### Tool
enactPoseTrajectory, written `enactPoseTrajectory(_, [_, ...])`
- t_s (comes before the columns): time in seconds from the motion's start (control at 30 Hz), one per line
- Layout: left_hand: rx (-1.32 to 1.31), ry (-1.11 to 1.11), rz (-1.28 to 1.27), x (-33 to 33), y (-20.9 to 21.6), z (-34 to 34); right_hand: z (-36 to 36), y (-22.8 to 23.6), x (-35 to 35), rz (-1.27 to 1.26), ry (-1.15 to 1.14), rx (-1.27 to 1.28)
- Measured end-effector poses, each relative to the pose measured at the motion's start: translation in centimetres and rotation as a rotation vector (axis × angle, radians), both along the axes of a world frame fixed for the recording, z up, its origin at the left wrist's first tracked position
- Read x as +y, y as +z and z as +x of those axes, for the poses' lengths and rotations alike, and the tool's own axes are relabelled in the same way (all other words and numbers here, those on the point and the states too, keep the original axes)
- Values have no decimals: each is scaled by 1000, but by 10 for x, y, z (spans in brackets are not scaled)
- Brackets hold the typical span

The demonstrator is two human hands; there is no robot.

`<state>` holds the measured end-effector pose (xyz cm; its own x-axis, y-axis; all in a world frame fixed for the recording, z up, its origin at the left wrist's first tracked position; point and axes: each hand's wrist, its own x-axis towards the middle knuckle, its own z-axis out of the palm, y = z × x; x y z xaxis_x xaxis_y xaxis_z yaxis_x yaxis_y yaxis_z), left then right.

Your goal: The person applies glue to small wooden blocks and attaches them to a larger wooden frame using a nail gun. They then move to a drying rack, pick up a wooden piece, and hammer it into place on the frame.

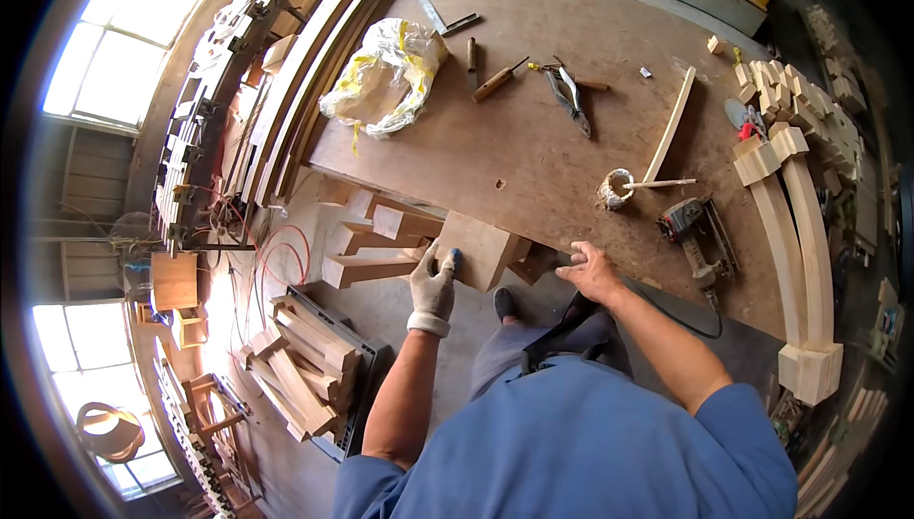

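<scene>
My left hand (pixel 434 289), in a pale work glove with a blue patch at one fingertip, grips the near left edge of a thick wooden block (pixel 479 245). The block juts out from the workbench's near edge. Left of it, several square wooden legs (pixel 381 238) stick out over the floor, partly hidden by the block and bench. My bare right hand (pixel 592 273) hovers by the bench edge, right of the block and apart from it. Its fingers are loosely bent and spread, with nothing visible in them.
On the workbench (pixel 562 176) lie a crumpled plastic bag (pixel 390 76), chisels (pixel 495 81), pliers (pixel 568 100), a small glue pot (pixel 616 189) with a stick and a hosed nail gun (pixel 698 238). Curved wooden legs (pixel 804 252) stand right. A crate of wood pieces (pixel 305 367) sits left.
</scene>
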<state>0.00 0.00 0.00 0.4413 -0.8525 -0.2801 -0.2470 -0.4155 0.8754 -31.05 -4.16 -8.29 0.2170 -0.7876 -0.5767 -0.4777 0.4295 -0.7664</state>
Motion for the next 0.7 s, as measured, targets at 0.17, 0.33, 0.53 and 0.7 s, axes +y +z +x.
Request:
enactPoseTrajectory(0.17, [-17, 54, -1, 0, -18, -6, -17, -3, -7, -99, 62, 90])
enactPoseTrajectory(0.33, [-12, 86, -62, 2, -30, 7, -5, -12, -1, -169, 97, 84])
enactPoseTrajectory(0.53, [76, 19, 50, -4, -12, 7, 2, -6, 0, -294, 96, 110])
enactPoseTrajectory(0.7, [200, -81, -13, -3, -17, 19, 15, 7, -6, -567, 113, 274])
